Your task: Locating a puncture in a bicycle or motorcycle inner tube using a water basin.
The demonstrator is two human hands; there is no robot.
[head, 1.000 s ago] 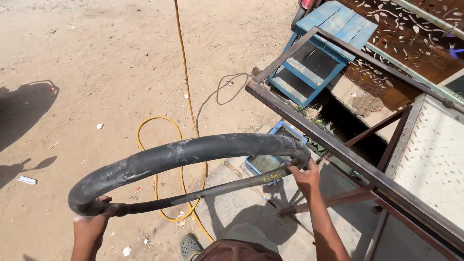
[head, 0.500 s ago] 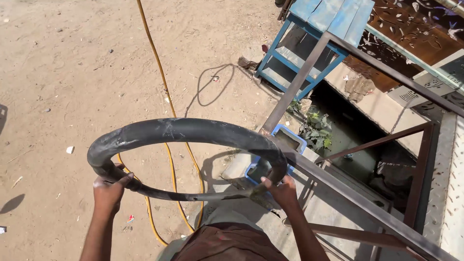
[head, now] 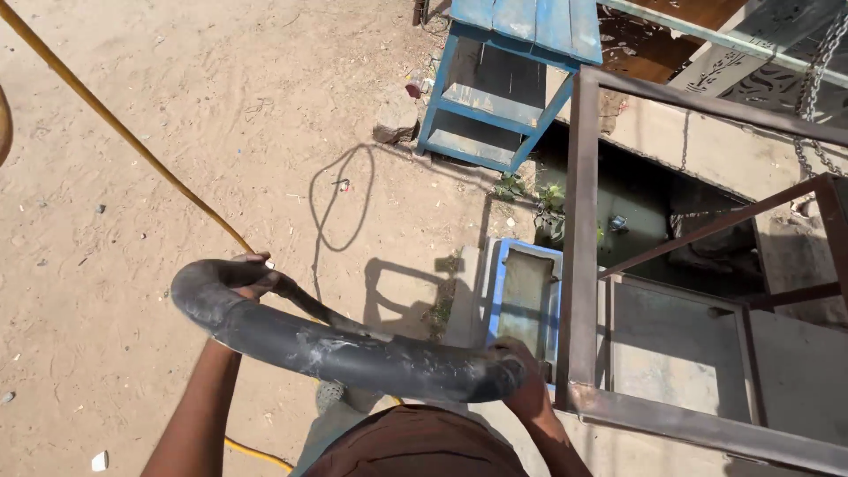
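Two hands hold one black tube [head: 344, 349] flat before you. Beyond your right fingers stands a rusty frame [head: 579, 265], a blue tray [head: 497, 296] just beside them. Your left hand [head: 252, 274] curls tight round the tube's end; your right hand [head: 521, 380] clamps the other, and a yellow hose [head: 115, 132] runs off past your left fingers.

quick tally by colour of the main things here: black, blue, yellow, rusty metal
black: 2, the rubber inner tube held by the left hand and right hand, and a thin cable on the sand
blue: 2, a wooden stool and a blue-rimmed trough
yellow: 1, a hose
rusty metal: 1, a frame
total: 6
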